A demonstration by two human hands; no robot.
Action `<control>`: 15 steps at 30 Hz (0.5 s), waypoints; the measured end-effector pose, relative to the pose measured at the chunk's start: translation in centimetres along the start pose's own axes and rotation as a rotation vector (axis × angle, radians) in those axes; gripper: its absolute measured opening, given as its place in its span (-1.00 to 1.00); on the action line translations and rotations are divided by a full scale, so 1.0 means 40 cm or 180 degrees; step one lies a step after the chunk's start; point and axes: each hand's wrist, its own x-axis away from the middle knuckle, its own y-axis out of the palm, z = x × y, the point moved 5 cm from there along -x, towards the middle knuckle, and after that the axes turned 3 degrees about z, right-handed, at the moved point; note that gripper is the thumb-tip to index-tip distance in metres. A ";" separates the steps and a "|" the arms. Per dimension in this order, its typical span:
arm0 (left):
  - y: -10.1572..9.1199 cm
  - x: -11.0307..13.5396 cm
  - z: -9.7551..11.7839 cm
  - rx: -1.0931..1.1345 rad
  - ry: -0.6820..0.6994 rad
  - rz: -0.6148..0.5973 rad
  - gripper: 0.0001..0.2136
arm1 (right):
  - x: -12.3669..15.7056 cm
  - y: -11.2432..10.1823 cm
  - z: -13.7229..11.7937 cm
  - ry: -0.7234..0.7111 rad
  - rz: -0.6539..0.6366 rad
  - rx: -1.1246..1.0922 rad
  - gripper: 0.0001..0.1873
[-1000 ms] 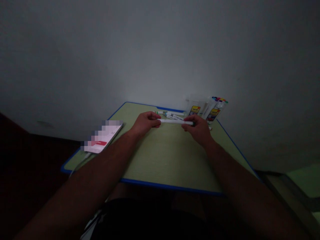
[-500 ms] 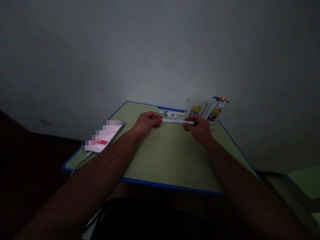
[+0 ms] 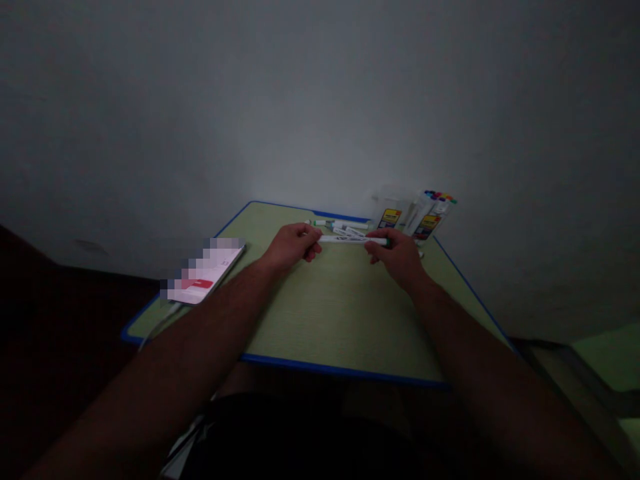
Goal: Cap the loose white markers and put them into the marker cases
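Observation:
A white marker pen (image 3: 345, 239) with dark print along its barrel lies crosswise between my two hands, above the tabletop. My left hand (image 3: 295, 245) pinches its left end between thumb and fingers. At the other end, my right hand (image 3: 397, 253) is closed on the marker, where a dark green tip shows by the fingers. Just behind it, several more white markers (image 3: 357, 225) lie on the table, partly hidden by the held one and my hands.
The light green table (image 3: 320, 313) has a blue edge and stands against a grey wall. A lit phone (image 3: 210, 270) with a cable lies at the left. Behind my right hand stand a clear plastic case (image 3: 393, 210) and a second case of colourful markers (image 3: 434, 217).
The marker has been turned about its length, so its printed side now faces me. Both hands keep their hold at nearly the same spot.

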 end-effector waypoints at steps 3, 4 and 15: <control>0.002 -0.002 -0.014 -0.0112 -0.0145 -0.0005 -0.85 | 0.009 0.009 -0.016 -0.0057 -0.0139 -0.0352 -0.60; 0.004 -0.002 -0.019 -0.0130 -0.0203 -0.0030 -0.86 | 0.013 0.015 -0.024 -0.0081 -0.0210 -0.0491 -0.60; 0.024 -0.003 -0.047 -0.0059 -0.0484 -0.0201 -0.89 | 0.047 0.062 -0.072 -0.0128 -0.0744 -0.0956 -0.66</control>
